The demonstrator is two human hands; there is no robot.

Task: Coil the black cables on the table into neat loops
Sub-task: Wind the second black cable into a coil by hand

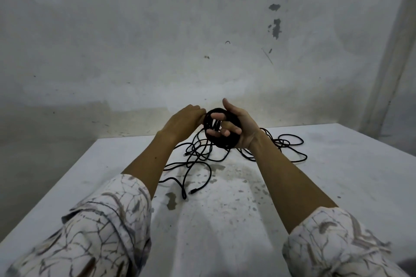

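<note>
Currently, the right hand (238,128) grips the coil (221,128); the left hand (186,121) pinches its strand. Winding is under way; next, feed slack cable (198,159) from the worktop (337,175).

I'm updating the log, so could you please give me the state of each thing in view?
Coil: wound in loops, held up in the right hand.
Loose cable: tangled, uncoiled on the table.
Left hand: pinches a strand at the coil.
Table: stained.
</note>
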